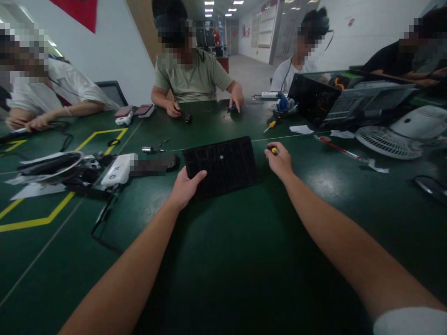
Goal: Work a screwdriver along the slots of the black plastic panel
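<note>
Left hand (185,186) clamps near-left corner of black panel (223,165), thumb on top, other fingers hidden at the edge. Panel lies flat on green table (223,260), mid-scene, w/ small pale dot at its centre. Right hand (279,160) sits just right of panel's far-right corner, closed round a small screwdriver (274,150); only yellow end shows, tip hidden. Left of panel: white gadget (118,170) & cables. Far right: white fan (387,142) lying flat. Second screwdriver (270,125) lies farther back.
</note>
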